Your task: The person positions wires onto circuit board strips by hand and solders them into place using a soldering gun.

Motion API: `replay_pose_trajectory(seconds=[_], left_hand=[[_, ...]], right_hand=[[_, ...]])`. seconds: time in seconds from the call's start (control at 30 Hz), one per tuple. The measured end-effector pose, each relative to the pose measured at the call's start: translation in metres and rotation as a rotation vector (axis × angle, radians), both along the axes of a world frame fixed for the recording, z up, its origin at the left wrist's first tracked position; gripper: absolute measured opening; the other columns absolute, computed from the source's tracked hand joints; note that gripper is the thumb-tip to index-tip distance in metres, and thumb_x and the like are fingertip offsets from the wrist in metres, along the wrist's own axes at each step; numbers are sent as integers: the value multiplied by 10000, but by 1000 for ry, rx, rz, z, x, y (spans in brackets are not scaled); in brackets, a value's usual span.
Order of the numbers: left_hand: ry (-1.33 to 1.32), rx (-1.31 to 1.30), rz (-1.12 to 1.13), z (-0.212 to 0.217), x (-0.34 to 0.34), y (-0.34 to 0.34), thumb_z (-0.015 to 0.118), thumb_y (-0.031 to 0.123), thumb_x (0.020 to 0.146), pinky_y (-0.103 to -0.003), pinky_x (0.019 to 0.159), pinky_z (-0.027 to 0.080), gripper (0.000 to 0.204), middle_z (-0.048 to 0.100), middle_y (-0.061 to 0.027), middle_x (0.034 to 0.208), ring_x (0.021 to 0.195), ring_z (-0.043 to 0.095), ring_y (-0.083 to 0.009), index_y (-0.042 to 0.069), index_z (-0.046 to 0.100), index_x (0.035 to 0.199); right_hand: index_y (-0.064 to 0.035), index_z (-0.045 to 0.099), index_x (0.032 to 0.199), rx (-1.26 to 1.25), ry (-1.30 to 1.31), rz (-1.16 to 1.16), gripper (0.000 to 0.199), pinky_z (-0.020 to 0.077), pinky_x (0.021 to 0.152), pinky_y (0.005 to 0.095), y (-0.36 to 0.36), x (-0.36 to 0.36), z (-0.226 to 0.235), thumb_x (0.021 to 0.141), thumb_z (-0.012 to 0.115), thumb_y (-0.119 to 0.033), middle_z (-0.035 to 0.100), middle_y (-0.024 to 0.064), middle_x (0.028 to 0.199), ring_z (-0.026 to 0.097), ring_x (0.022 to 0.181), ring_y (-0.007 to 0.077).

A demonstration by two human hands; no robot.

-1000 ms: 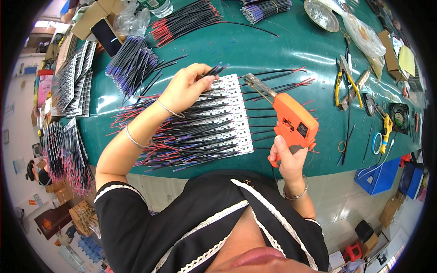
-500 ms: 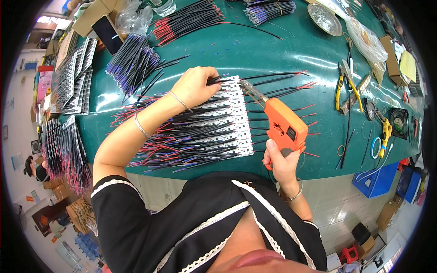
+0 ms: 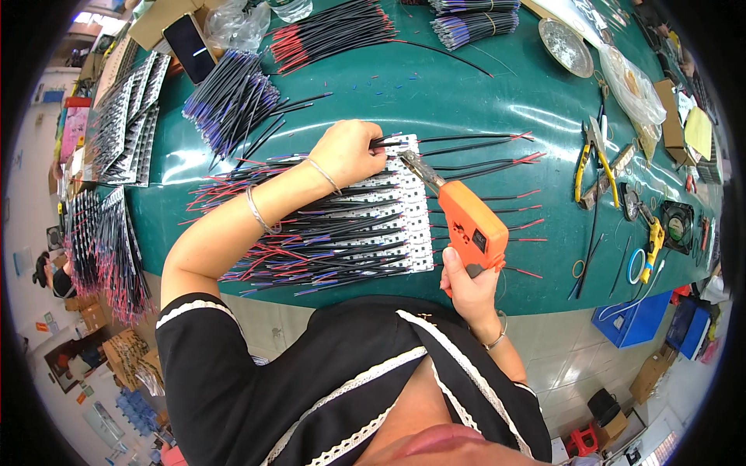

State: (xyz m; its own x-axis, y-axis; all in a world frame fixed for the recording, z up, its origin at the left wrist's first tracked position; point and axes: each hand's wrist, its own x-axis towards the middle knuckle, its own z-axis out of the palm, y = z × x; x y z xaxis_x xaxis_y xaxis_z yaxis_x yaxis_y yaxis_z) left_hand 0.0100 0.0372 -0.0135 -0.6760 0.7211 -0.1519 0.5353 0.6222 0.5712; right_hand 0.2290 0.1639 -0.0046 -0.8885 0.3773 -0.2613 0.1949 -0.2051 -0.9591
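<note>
An orange soldering gun (image 3: 471, 217) is gripped in my right hand (image 3: 474, 293), fingers closed round its handle. Its metal tip reaches the upper part of a white circuit board panel (image 3: 418, 213); whether it touches a pad I cannot tell. My left hand (image 3: 353, 154) is closed in a pinch at the panel's far end, on a black wire (image 3: 388, 143) whose end lies over the board. Rows of black wires (image 3: 311, 241) with red and blue ends cover the panel's left part. More red-tipped wires (image 3: 497, 161) stick out to its right.
Wire bundles (image 3: 233, 97) lie at the far left, beside a phone (image 3: 189, 48). At the far right are a metal dish (image 3: 565, 48), pliers (image 3: 600, 159), a plastic bag (image 3: 633, 89) and a small fan (image 3: 678, 225). Wired boards (image 3: 116, 248) hang over the left edge.
The soldering gun has shifted left and its tip now lies further over the panel. My left hand keeps its pinch by the far end. The whole view has shifted slightly.
</note>
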Motion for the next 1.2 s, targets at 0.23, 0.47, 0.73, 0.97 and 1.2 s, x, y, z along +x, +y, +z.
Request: replay_pose_trajectory(seconds=[0.23,0.47,0.73,0.97,1.2], left_hand=[[63,-25,-25,2,1,4,569,162,661,-390,595,442,209,561,-213,634,606,557,-359,-38,599,712],[61,-39,-40,2,-1,7,559,156,658,-410,606,444,208,548,-230,614,601,551,-378,-48,586,692],[56,-38,-56,6,-1,9,555,151,651,-416,612,441,210,542,-242,621,609,548,-385,-56,575,676],[50,-37,-44,3,-1,7,554,155,653,-406,620,446,216,552,-234,630,606,551,-379,-57,577,685],[33,-57,-50,3,-2,7,554,162,659,-397,621,448,218,560,-221,633,611,557,-369,-47,589,708]], right_hand=[[20,514,905,74,-32,-12,163,407,451,199,-2,1,-10,795,589,-73,538,17,642,485,493,61],[10,491,954,376,11,51,262,438,573,211,-6,-3,-1,751,637,-66,591,46,726,539,625,68],[15,494,945,304,-30,45,242,451,565,224,-7,6,-13,760,629,-62,597,39,722,560,620,91],[26,451,942,-45,9,-82,164,382,373,221,5,6,-1,832,523,-73,480,30,556,436,386,85],[33,448,942,-93,-34,-42,168,381,378,226,2,6,0,842,510,-87,457,25,522,428,386,89]])
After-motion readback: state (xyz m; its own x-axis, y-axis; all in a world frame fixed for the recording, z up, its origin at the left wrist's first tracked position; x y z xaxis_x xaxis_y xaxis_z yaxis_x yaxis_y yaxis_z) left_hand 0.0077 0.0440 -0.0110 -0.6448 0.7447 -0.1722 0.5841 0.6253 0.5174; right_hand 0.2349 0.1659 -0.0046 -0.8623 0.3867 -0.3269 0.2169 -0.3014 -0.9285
